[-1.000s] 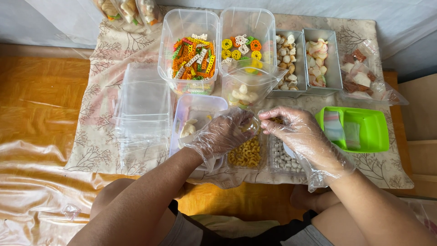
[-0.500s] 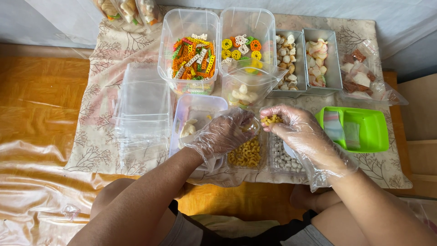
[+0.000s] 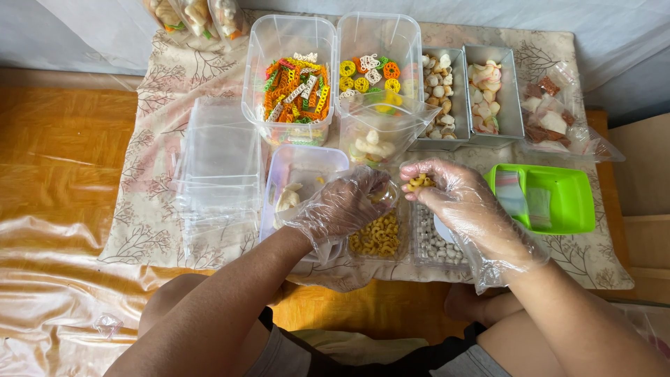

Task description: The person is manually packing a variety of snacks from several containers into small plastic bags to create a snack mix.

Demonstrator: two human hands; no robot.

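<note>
Both hands wear thin clear plastic gloves. My right hand [image 3: 466, 207] pinches a few yellow curled crackers [image 3: 417, 183] at its fingertips, above the tub of the same yellow crackers [image 3: 377, 236]. My left hand [image 3: 345, 204] grips the edge of a clear plastic bag [image 3: 377, 132] that stands open and holds a few pale pieces. The two hands almost touch beside the bag's mouth.
On a floral cloth [image 3: 167, 98] stand tubs of colourful crackers [image 3: 293, 87], ring crackers [image 3: 370, 70], two metal trays of pale snacks [image 3: 492, 98], a tub of white beads [image 3: 436, 244], a green tray [image 3: 558, 199] and a stack of empty bags [image 3: 220, 164].
My right hand has risen slightly with the yellow crackers and come closer to the bag's mouth. The left hand stays on the bag.
</note>
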